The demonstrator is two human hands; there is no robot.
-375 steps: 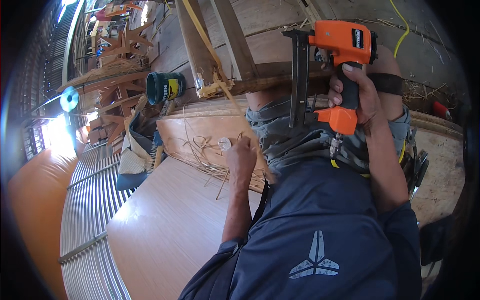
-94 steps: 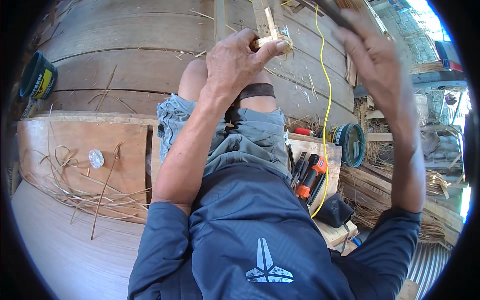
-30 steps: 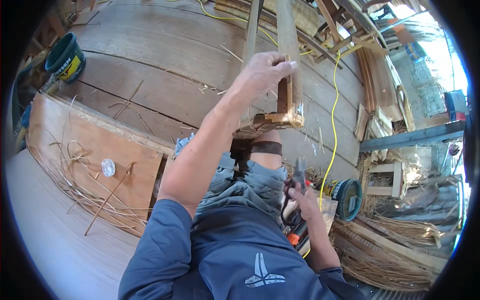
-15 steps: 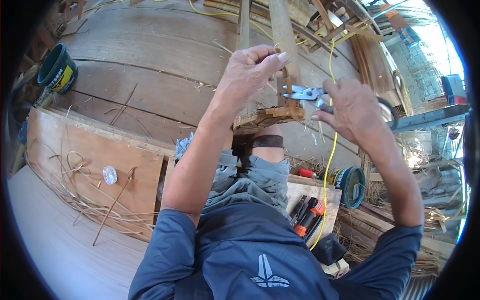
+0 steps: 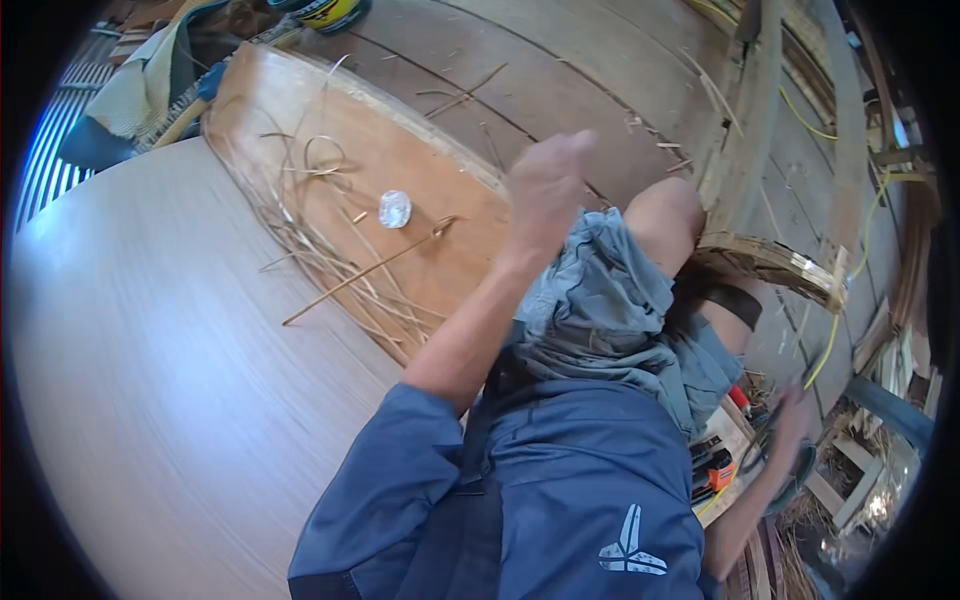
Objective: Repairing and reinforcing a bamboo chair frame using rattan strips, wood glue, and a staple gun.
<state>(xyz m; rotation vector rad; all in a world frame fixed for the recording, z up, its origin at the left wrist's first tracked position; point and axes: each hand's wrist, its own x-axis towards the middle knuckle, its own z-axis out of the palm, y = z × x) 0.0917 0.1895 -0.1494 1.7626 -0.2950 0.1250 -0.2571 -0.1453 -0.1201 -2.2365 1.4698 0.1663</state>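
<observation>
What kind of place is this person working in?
Most likely a rattan or cane furniture workshop. Loose cane strips lie scattered over a plywood board, a bent wooden frame wrapped with cane rests on the person's knee, and orange-handled tools sit on the plank floor.

Rattan workshop: cane strips (image 5: 330,255), plank floor (image 5: 560,90)

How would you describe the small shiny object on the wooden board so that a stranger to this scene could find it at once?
Start at the reddish-brown wooden board lying on the plank floor to the person's left, beyond the raised left hand. Among the loose straw strands strewn over it lies a small crumpled clear wrapper. It is the only pale, glinting, rounded thing there; everything around it is thin, long and tan.
</observation>
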